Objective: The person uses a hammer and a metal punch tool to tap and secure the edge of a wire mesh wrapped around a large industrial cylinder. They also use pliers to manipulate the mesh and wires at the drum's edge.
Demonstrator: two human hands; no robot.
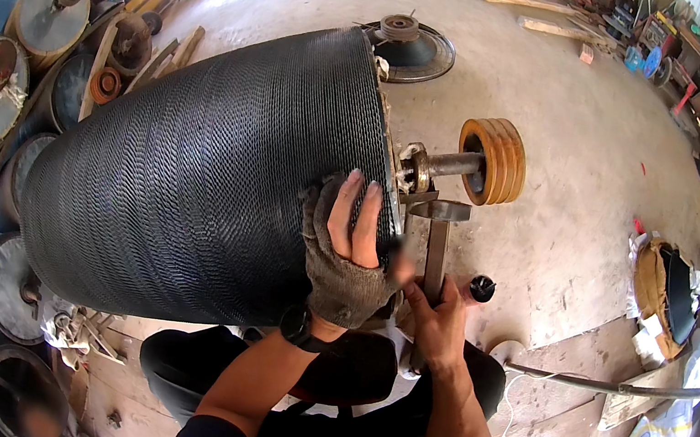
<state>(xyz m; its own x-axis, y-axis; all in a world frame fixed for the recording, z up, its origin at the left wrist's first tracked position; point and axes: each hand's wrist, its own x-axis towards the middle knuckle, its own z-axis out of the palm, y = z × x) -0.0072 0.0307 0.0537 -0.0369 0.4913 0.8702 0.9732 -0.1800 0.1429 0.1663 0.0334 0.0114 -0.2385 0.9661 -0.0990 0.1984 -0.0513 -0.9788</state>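
A large tapered drum (183, 163) lies across my lap side, its surface covered in rows of fine black ridges or wrapped cord. My left hand (344, 255), in a grey-brown glove that leaves the fingertips bare, rests on the drum near its right end. Its fingers stretch out along the surface. Bare and close to the drum's lower right rim, my right hand (440, 326) is closed beside an upright metal bar (436, 256). What it grips is hidden. Just right of its fingers is a small black round object (482, 288). The spot between my hands is blurred.
A shaft (452, 163) with an orange grooved pulley (494, 162) projects from the drum's right end. Several similar drums (51, 11) line the left. A round wire guard (415, 53) lies beyond. A pole (609, 386), a cardboard box (662, 289) and clutter stand right.
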